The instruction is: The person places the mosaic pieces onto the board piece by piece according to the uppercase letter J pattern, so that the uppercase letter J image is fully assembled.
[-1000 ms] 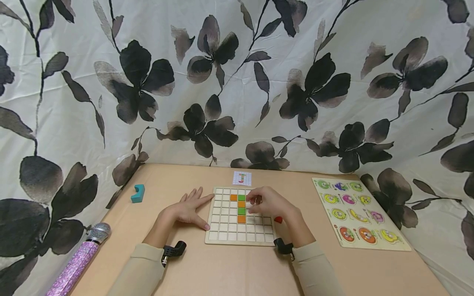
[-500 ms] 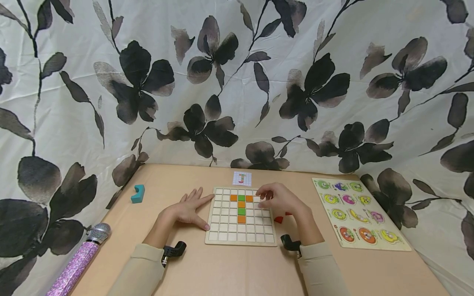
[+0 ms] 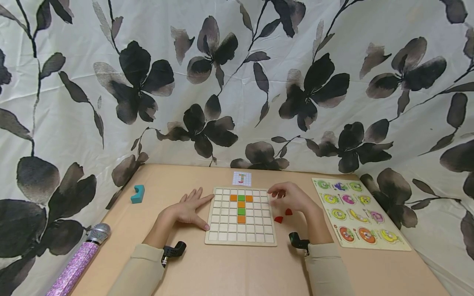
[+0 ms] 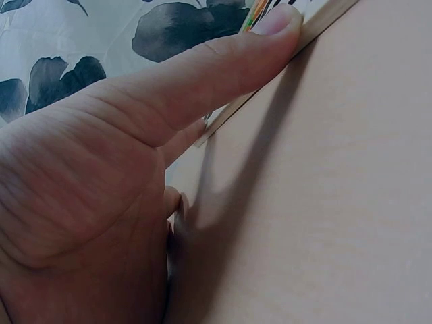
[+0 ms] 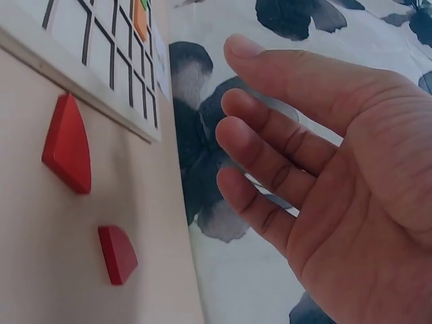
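A white grid board [image 3: 224,228] lies flat on the table. On it, orange tiles [image 3: 249,198] and green tiles [image 3: 241,211] form a short row with a column running down from its middle. My left hand [image 3: 188,209] is spread at the board's left edge, thumb and index fingertips right at the rim; the left wrist view shows the thumb [image 4: 223,74] over that rim. Beyond the right edge, my right hand [image 3: 294,199] hovers with loosely bent fingers and nothing between them. Below it lie two red wedge-shaped pieces [image 3: 279,220], both visible in the right wrist view.
Behind the board lies a small pattern card [image 3: 242,179]. A fruit picture board [image 3: 363,213] takes up the right side. At the left are a teal block [image 3: 138,194] and a glittery pink microphone [image 3: 75,265]. Floral cloth [image 3: 259,102] hangs behind the table.
The right hand has drawn back rightward from the grid, uncovering an orange tile at the row's right end and then both red pieces. The left hand stays put.
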### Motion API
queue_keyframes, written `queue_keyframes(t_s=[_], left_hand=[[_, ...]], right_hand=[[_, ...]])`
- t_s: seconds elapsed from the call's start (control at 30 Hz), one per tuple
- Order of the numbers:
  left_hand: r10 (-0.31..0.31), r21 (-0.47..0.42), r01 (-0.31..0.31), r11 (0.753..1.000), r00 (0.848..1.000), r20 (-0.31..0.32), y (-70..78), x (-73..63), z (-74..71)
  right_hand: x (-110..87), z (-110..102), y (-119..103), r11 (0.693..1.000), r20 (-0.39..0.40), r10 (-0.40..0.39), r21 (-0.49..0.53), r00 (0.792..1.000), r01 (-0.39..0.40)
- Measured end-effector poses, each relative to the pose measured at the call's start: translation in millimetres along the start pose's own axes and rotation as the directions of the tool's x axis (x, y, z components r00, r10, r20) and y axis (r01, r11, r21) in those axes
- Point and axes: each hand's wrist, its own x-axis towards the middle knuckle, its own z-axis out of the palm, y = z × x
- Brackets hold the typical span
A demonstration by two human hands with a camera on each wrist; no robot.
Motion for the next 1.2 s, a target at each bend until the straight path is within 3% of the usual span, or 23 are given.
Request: queue_keyframes(t_s=[0.63,1.2], left_hand=[[0.000,0.011,0.000,1.000,1.000,-0.006,-0.3,0.2,0.7],[-0.009,0.005,0.009,1.000,1.000,-0.007,-0.4,1.3,0.4]], right_hand=[[-10.8,-13,20,0.997,0.043,0.063,-0.038,0.997,-0.061],[-17.8,-18,41,0.989,0.078,0.145,-0.009,0.986,-0.145]])
